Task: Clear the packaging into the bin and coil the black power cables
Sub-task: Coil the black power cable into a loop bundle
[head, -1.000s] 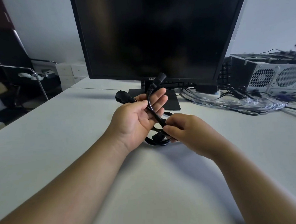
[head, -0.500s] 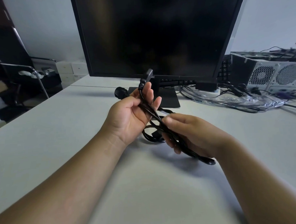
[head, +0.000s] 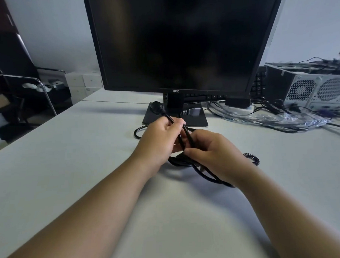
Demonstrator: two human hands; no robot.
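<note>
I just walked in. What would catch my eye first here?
Dead centre, the left hand grips a black power cable while the right hand pinches its loops just above the white table. Behind them looms a big dark HKC monitor, with clear plastic packaging and a computer case to the right.

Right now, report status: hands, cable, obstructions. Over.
Left hand and right hand both grip the black power cable. Cable partly looped, plug by the monitor base. Plastic packaging on table at right, not binned. Nothing blocking the hands.
</note>
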